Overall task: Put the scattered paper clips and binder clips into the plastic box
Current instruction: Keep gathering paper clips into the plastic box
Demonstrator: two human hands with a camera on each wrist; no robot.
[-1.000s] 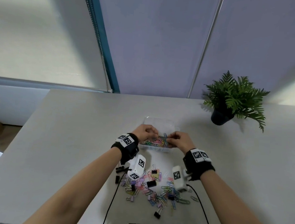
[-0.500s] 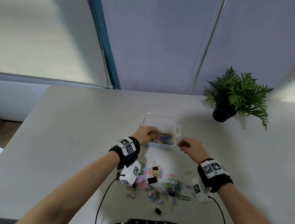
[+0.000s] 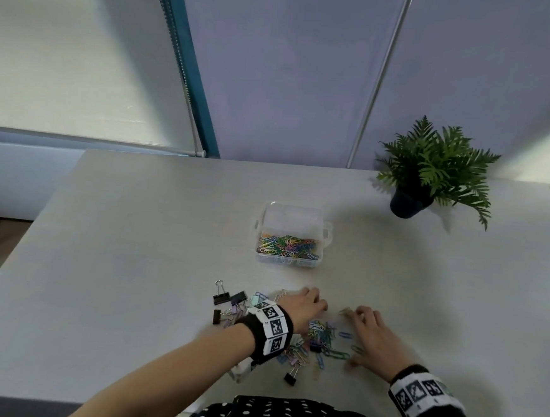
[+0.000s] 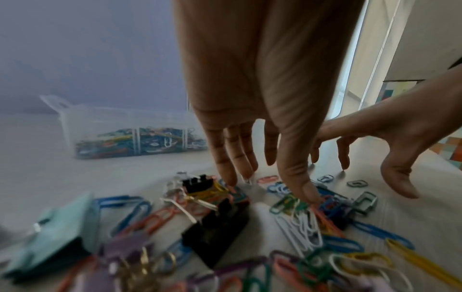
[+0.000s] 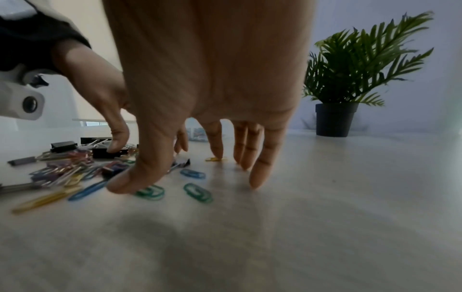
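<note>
Overhead, both hands sit over the scattered clips (image 3: 319,340) on the table (image 3: 131,263), with the plastic box (image 3: 292,239), part-filled with paper clips, just beyond. Along the left wrist, the left hand (image 4: 252,122) hangs slack, fingers spread, its thumb touching paper clips. Along the right wrist, the right hand (image 5: 207,110) is likewise loose and holds nothing, its thumb touching a green clip (image 5: 151,192).
</note>
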